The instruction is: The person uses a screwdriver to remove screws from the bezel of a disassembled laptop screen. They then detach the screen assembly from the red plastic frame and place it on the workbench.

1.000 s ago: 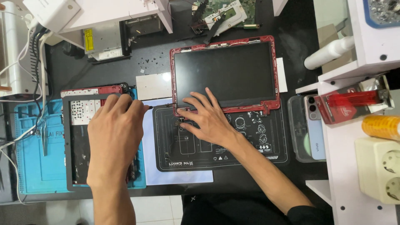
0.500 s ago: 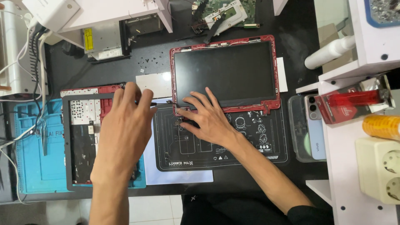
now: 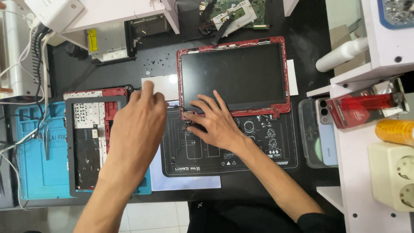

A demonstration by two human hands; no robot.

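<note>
A laptop screen (image 3: pixel 235 75) in a red lid frame (image 3: pixel 281 73) lies flat on a black work mat (image 3: pixel 241 146). My right hand (image 3: pixel 213 123) rests with spread fingers on the frame's lower left corner, over the hinge area. My left hand (image 3: pixel 138 125) hovers between that corner and a grey bezel frame (image 3: pixel 71 146), fingers loosely bent, index finger pointing toward a white card (image 3: pixel 161 84). Nothing shows in its grasp. The bezel frame lies over a red laptop base (image 3: pixel 92 129) with bare keyboard parts.
A blue repair mat (image 3: pixel 36 159) lies at left under cables. Small black screws (image 3: pixel 155 64) are scattered behind the card. A circuit board (image 3: pixel 233 11) sits at the back. At right stand a phone (image 3: pixel 325 129) in a clear tray, a white shelf and a power socket (image 3: pixel 396 172).
My left hand has moved right, from over the bezel frame and red base toward the white card and the lid's corner. My right hand has stayed put.
</note>
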